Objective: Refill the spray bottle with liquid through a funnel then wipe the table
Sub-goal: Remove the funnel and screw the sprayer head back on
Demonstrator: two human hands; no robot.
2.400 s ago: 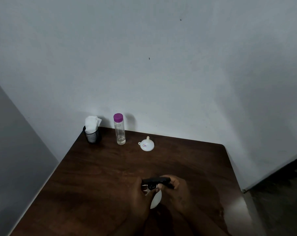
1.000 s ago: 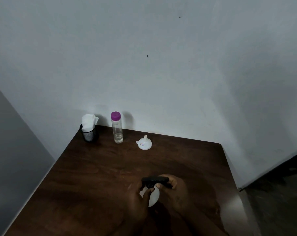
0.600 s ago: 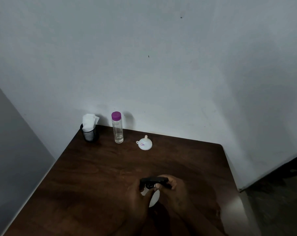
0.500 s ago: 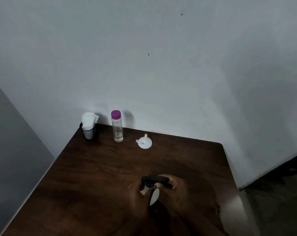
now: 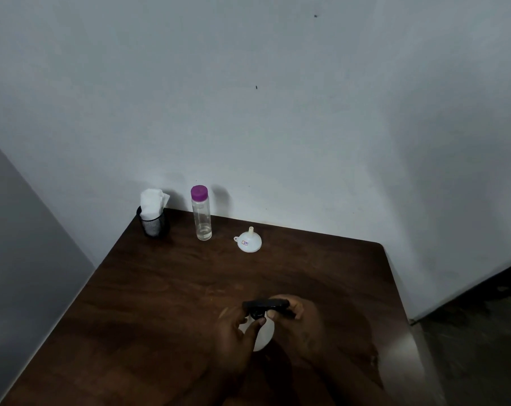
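A white spray bottle point(image 5: 263, 335) with a black trigger head point(image 5: 266, 306) stands near the table's front middle. My left hand point(image 5: 233, 338) grips the white body from the left. My right hand point(image 5: 298, 323) has its fingers closed on the black trigger head from the right. Far back on the table, a clear bottle with a purple cap point(image 5: 201, 212) holds a little liquid. To its right, a white funnel point(image 5: 249, 242) lies mouth down with its spout up.
The dark wooden table point(image 5: 160, 303) sits in a corner, with white walls behind and at left. A black mesh cup with white tissues point(image 5: 153, 215) stands at the back left corner. The table's right edge drops to a dark floor point(image 5: 483, 332).
Both hands have stayed on the spray bottle with only small shifts of the fingers on the trigger head. The view has wobbled slightly.
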